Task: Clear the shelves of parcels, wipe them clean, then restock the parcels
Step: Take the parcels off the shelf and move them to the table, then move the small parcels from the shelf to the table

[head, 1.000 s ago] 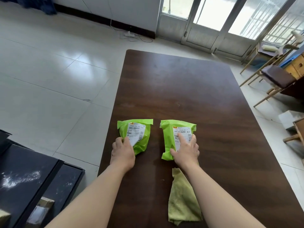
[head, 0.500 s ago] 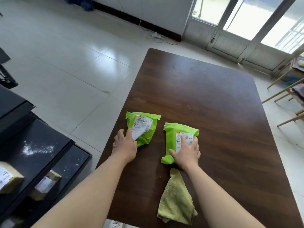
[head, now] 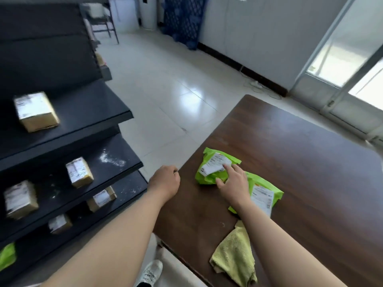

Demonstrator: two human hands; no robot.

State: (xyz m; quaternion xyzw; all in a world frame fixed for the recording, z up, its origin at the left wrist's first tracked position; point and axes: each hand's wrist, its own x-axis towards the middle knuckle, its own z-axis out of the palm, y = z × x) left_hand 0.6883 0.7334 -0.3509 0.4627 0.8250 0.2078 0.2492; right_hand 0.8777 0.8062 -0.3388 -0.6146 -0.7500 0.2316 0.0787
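The right hand (head: 234,183) lies flat with its fingers spread and straight, pressing on the far green parcel (head: 213,175); the forefinger touches the white label and the thumb sticks out to the left. It grips nothing. Its wrist crosses the near green parcel (head: 264,193), which sits just beside the first, to the right and nearer. The two bags touch or overlap under the hand; I cannot tell which.

The left hand (head: 164,180) hangs over the left edge of the table (head: 300,162), back up, fingers loosely curled under, with nothing in it that I can see.

Both parcels lie on the dark wooden table near its left side. Nearer on the same top, by the right forearm, lies a crumpled yellow-green cloth (head: 236,259).

Left of the table, across a strip of pale tiled floor (head: 165,83), stand black shelves (head: 93,112). One brown box (head: 36,110) sits on the upper shelf. The shelf below carries two boxes (head: 79,171) and a smear of white dust (head: 112,159). Two more are on the next shelf down (head: 101,198), and a bit of green bag (head: 7,255) shows at the bottom left corner. A white shoe (head: 150,273) shows at the near edge, beside the table.
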